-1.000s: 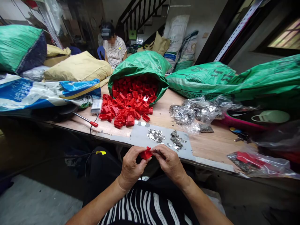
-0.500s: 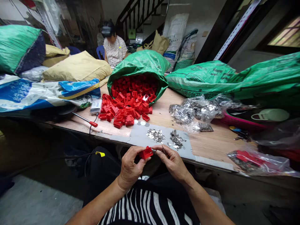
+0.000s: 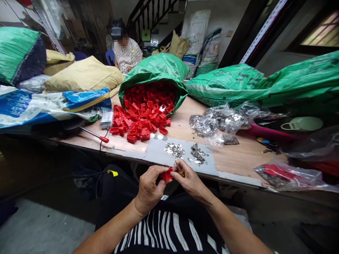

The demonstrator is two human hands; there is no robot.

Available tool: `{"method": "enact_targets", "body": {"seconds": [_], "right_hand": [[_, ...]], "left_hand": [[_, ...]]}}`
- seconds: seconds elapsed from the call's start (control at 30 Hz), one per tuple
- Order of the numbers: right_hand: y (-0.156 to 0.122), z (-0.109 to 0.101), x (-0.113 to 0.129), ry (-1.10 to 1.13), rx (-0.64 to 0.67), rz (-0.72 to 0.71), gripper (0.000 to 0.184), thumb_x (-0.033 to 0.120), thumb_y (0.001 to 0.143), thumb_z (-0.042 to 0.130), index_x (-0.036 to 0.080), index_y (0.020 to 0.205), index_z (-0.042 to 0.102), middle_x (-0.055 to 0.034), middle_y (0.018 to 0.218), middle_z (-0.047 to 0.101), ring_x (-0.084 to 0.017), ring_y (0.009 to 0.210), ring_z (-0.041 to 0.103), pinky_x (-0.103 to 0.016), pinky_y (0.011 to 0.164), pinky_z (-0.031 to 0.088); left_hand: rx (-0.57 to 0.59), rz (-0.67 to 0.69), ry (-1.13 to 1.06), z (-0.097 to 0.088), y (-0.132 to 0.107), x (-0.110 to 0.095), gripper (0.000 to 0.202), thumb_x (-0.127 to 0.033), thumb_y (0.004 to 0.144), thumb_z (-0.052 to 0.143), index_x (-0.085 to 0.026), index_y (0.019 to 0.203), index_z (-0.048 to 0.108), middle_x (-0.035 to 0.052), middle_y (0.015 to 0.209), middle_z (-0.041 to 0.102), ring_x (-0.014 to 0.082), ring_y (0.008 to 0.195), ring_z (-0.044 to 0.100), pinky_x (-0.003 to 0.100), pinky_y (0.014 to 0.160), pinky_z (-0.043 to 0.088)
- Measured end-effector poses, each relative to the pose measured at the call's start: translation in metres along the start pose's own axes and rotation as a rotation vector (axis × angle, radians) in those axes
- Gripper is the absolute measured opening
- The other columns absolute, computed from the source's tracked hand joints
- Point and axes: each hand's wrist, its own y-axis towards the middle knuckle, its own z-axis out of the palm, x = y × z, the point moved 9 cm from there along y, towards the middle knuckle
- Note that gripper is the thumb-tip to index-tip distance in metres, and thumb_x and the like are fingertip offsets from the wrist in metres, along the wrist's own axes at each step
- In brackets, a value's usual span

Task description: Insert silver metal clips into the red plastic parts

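In front of the table edge, my left hand (image 3: 150,185) pinches a small red plastic housing (image 3: 166,175) between thumb and fingers. My right hand (image 3: 188,179) is closed around a thin tool with a yellow handle (image 3: 181,173), whose slim metal shaft points upward. The right thumb touches the housing's right side. Beyond the hands, a pile of flat silvery metal pieces (image 3: 174,150) and a darker heap of small metal parts (image 3: 198,153) lie on a grey mat (image 3: 155,155). More red housings (image 3: 140,121) spill from a green woven sack (image 3: 159,67).
Plastic bags of metal parts (image 3: 206,125) lie right of the sack, near a pink basket (image 3: 261,131). Another clear bag (image 3: 288,176) is at the right edge. A red-handled rod (image 3: 95,135) juts over the left side. Across the table sits another person (image 3: 129,53).
My right hand has turned beside the red housing, and its fingers have lifted. The tool's yellow handle now shows. My left hand keeps its hold; the view has shifted slightly.
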Motion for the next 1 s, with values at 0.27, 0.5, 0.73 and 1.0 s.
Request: {"method": "enact_targets", "body": {"seconds": [0.27, 0.5, 0.73, 1.0], "right_hand": [[-0.01, 0.012, -0.028, 0.19, 0.063, 0.113, 0.032, 0.044, 0.082, 0.06, 0.02, 0.077, 0.04, 0.0053, 0.071, 0.039, -0.009, 0.061, 0.034, -0.022, 0.054, 0.031], [-0.024, 0.026, -0.043, 0.475, 0.218, 0.29, 0.039, 0.048, 0.078, 0.068, 0.021, 0.084, 0.04, 0.0067, 0.069, 0.042, -0.006, 0.055, 0.035, -0.019, 0.049, 0.026], [-0.031, 0.041, -0.043, 0.685, 0.277, 0.333, 0.04, 0.046, 0.074, 0.07, 0.022, 0.086, 0.041, 0.0095, 0.06, 0.041, -0.004, 0.045, 0.028, -0.018, 0.043, 0.019], [0.013, -0.026, -0.025, -0.25, -0.058, 0.086, 0.017, 0.036, 0.087, 0.055, 0.022, 0.095, 0.055, -0.0029, 0.09, 0.064, -0.013, 0.065, 0.055, -0.027, 0.061, 0.042]], "left_hand": [[0.041, -0.035, 0.001, 0.007, -0.008, 0.005, 0.026, -0.01, 0.077, 0.064, -0.022, 0.101, 0.062, 0.0041, 0.092, 0.07, 0.0181, 0.083, 0.066, 0.03, 0.075, 0.053], [0.045, -0.125, -0.115, 0.007, -0.013, 0.016, 0.025, -0.015, 0.074, 0.071, -0.02, 0.097, 0.063, 0.0024, 0.089, 0.07, 0.0157, 0.08, 0.066, 0.026, 0.073, 0.051], [0.118, -0.353, -0.455, 0.016, -0.025, 0.049, 0.028, -0.022, 0.07, 0.077, -0.018, 0.095, 0.065, 0.0036, 0.089, 0.069, 0.0173, 0.081, 0.067, 0.027, 0.074, 0.052], [-0.053, -0.618, -0.77, 0.018, -0.027, 0.073, 0.035, -0.02, 0.064, 0.081, -0.017, 0.094, 0.063, 0.0012, 0.087, 0.069, 0.0141, 0.08, 0.066, 0.025, 0.076, 0.053]]}}
